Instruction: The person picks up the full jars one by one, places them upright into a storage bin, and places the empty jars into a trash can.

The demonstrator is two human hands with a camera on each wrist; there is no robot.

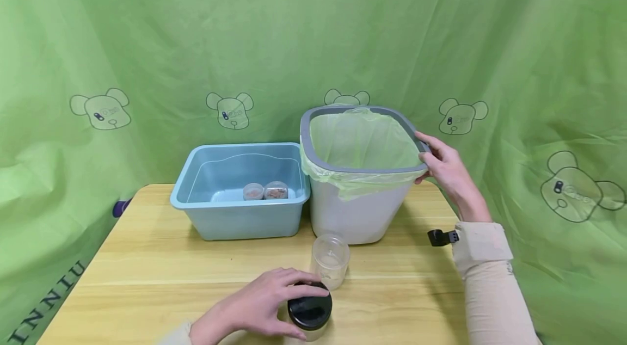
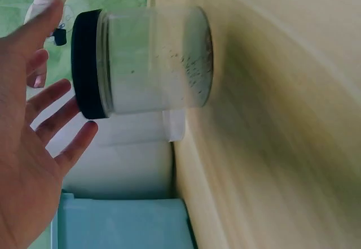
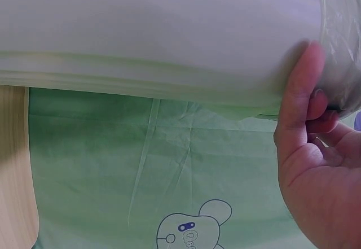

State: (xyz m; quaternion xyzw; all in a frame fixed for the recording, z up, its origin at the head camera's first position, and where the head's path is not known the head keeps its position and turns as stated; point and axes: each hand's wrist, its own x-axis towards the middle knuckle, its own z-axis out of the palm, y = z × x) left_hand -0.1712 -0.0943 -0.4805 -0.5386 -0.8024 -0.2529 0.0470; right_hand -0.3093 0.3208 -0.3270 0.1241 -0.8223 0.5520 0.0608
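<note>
In the head view, my left hand [image 1: 266,301] reaches over a clear jar with a black lid [image 1: 311,307], its fingers spread about the lid. From the left wrist, the thumb and fingers lie just above the lid, and small dark specks show low inside the jar [image 2: 152,62]. Right behind it stands a clear jar [image 1: 331,260] without a lid. My right hand [image 1: 448,171] grips the grey rim of a white trash bin [image 1: 357,214] on its right side. A pale green bag [image 1: 364,141] lines the bin and folds over the rim.
Left of the bin, close against it, sits a blue plastic tub [image 1: 240,222]. Two small clear containers [image 1: 276,190] with brownish contents lie in it. The wooden table [image 1: 196,274] ends at a green curtain [image 1: 274,35] with bear prints.
</note>
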